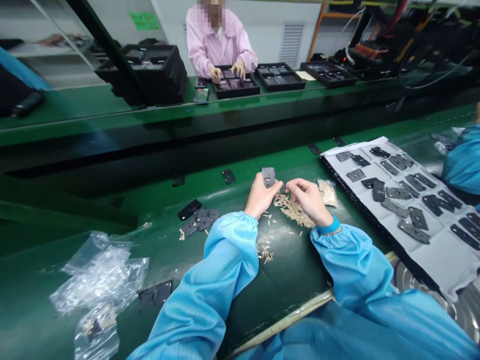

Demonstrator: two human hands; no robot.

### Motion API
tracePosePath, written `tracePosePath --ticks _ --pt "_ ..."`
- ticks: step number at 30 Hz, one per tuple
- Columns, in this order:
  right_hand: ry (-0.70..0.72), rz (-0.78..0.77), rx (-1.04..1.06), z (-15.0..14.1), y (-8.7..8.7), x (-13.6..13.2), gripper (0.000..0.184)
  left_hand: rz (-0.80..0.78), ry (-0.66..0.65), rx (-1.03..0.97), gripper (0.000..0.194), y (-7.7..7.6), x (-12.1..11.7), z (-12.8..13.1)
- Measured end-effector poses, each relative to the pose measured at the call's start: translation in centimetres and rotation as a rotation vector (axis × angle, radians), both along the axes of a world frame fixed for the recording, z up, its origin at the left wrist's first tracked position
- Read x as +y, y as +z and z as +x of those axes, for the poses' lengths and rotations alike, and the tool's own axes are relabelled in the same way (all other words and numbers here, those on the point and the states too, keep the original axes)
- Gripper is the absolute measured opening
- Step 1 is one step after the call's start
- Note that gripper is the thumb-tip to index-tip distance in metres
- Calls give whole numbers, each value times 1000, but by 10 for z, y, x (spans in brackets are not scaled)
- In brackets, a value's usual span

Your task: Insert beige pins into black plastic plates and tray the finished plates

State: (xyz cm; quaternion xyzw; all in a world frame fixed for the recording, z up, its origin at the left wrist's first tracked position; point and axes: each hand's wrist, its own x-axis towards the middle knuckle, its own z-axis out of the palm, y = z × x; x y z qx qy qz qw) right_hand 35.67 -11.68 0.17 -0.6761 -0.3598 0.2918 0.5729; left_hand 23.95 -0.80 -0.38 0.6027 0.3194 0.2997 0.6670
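While your hands are busy, walk me along the belt (225, 155) from the left.

Loose bags (98, 285) first, then a black plate (155, 295) lying apart, then a small cluster of plates (197, 218) on the green.

And your left hand (260, 196)?

Clenched in a pinch on a grey plate (268, 177), which stands up from the fingers, just above the belt.

Your right hand (305, 200)?

Its fingertips (287, 186) are drawn together just beside that plate. Whether they hold a sliver, I can't tell.

What's beneath them?

A heap of pale slivers (293, 212), with a small bag (328, 192) just to the right.

How's that grip?

Sound, I'd judge: pinching low on the plate leaves its upper part bare, and working close above the heap keeps slivers from scattering.

Further right?

A grey sheet (442, 260) laid with dark plates (412, 231), then a co-worker's blue sleeve (463, 160).
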Motion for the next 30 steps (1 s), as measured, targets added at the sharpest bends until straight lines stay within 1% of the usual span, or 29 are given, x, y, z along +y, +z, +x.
tracePosePath --ticks 3,5,9,13,15,19,24,30 --pt "1 -4 -23 1 0 -1 31 76 -8 18 28 -1 2 1" --pt "7 -4 -30 0 0 -1 32 63 -5 15 29 0 2 0" --pt "15 -14 -9 -1 1 -2 34 46 -8 -2 24 3 0 -2" --pt "31 -48 65 2 -1 0 35 41 1 -10 23 0 1 -1" --pt "9 -52 85 5 -3 1 35 29 10 -11 22 -2 2 0" --pt "-59 -29 81 8 -4 2 33 -10 16 -20 23 -2 2 1" --pt "-34 -7 86 3 -1 1 33 -40 -11 -21 26 1 -1 0" --pt "-41 11 101 0 -1 2 30 -72 -42 -42 28 -2 -3 2"
